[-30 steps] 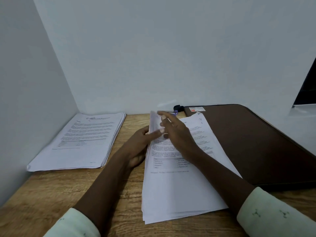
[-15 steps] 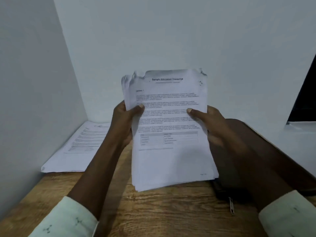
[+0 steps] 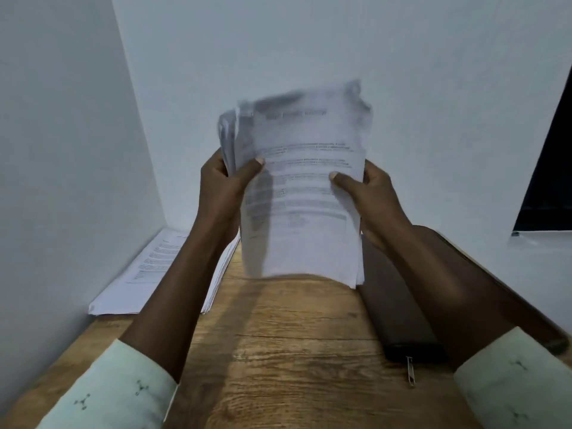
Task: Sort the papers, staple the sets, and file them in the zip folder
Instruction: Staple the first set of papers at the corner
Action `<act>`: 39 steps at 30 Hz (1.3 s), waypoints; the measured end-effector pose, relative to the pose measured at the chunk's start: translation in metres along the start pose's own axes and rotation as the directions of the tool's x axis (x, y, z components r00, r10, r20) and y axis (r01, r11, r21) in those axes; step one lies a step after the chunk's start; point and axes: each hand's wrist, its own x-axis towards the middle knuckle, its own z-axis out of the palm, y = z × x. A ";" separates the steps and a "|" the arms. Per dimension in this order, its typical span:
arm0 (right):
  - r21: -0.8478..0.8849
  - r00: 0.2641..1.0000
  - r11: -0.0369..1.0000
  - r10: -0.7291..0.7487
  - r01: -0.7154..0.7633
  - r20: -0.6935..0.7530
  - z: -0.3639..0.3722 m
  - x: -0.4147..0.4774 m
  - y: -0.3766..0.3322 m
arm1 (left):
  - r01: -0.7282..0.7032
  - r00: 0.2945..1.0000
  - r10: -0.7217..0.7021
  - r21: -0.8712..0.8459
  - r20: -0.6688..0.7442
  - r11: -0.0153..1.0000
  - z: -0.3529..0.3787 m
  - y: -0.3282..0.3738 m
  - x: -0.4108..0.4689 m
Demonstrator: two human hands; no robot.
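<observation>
The papers (image 3: 306, 193) stand upright above the table (image 3: 294, 351), motion-blurred. The left hand (image 3: 226, 184) and right hand (image 3: 371, 193) each pinch a side edge, thumb in front: a closed grip at mid-height. The loose sheets look light, floppy and apt to fan, so holding both edges suits them. A second pile (image 3: 154, 274) lies to the left by the wall; the folder (image 3: 399, 305) lies to the right, partly under the right forearm.

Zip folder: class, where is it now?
Head view: the zip folder lies on the right side of the desk, beneath the right forearm, beside the held paper stack.
</observation>
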 end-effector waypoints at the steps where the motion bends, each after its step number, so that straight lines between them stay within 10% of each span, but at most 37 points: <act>1: -0.003 1.000 1.000 0.029 -0.029 0.008 -0.001 -0.004 0.007 | 0.014 1.000 -0.014 0.007 0.005 1.000 -0.003 -0.007 -0.003; 39: -0.040 0.962 0.961 0.271 -0.273 -0.037 -0.004 -0.016 0.089 | 0.481 0.871 -0.491 0.181 0.012 0.858 -0.028 -0.126 -0.065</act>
